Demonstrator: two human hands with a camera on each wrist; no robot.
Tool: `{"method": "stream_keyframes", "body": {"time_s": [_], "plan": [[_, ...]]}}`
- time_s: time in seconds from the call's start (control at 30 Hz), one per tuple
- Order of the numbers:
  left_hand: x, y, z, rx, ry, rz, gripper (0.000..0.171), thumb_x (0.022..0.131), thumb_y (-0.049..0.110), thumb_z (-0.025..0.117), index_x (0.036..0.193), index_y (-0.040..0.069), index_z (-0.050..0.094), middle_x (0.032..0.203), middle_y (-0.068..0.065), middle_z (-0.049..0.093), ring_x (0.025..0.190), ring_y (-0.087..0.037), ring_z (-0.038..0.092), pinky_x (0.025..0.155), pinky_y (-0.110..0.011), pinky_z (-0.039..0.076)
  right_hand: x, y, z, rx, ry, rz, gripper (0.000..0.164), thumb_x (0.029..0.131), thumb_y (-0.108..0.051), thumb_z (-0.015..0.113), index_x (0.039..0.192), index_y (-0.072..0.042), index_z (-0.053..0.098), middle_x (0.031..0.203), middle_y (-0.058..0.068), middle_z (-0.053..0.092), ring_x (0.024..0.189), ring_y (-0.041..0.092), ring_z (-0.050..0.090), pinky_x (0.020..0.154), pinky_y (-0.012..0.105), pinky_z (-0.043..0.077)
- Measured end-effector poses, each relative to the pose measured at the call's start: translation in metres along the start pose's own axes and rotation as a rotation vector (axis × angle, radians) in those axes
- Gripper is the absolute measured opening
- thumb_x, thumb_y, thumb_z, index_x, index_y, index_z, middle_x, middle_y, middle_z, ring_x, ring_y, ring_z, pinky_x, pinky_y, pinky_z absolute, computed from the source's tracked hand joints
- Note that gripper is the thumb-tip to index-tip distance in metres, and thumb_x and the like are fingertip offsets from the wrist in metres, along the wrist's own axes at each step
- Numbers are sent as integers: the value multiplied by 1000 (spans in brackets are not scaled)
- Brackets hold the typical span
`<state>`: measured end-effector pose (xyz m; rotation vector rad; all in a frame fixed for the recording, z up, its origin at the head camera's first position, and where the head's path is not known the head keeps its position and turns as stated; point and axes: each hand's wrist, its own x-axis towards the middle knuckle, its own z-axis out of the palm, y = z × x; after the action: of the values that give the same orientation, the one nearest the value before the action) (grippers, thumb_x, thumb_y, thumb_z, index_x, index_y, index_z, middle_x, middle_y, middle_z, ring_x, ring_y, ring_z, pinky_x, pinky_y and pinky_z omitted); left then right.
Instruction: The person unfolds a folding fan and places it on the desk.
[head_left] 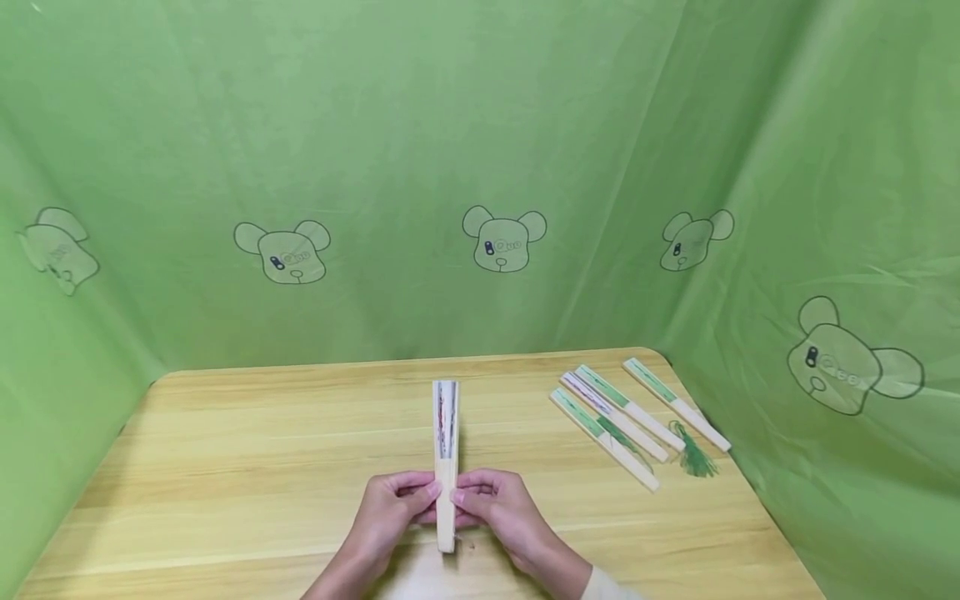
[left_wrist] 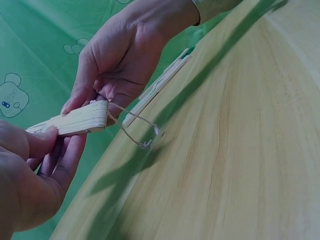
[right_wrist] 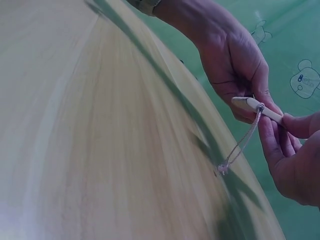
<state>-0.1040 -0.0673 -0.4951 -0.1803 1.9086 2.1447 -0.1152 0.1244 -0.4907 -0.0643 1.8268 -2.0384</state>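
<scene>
A folded hand fan with pale wooden ribs and a whitish printed leaf with red and dark marks stands out over the table's front middle, leaf end pointing away. My left hand pinches its ribs from the left, thumb on top. From the other side my right hand grips it the same way. In the left wrist view, the stacked rib ends show between the hands, and a thin cord loop with a knot dangles from the pivot end. The right wrist view shows that cord knot hanging over the table.
Several folded fans lie aslant at the table's right, among them a green one and a whitish one with purple marks. A green tassel is beside them. Green cloth walls with bear-head drawings surround the wooden table.
</scene>
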Motion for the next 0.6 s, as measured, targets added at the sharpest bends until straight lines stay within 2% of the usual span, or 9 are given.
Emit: {"method": "stream_keyframes", "body": {"time_s": [0.6], "plan": [[0, 2, -1, 8, 9, 36, 34, 96, 8, 71, 124, -9, 67, 106, -21, 77, 84, -18, 77, 80, -28, 70, -1, -2, 4, 1, 35, 0, 33, 94, -3, 70, 120, 16, 63, 95, 9, 75, 82, 16, 74, 81, 30, 70]]}}
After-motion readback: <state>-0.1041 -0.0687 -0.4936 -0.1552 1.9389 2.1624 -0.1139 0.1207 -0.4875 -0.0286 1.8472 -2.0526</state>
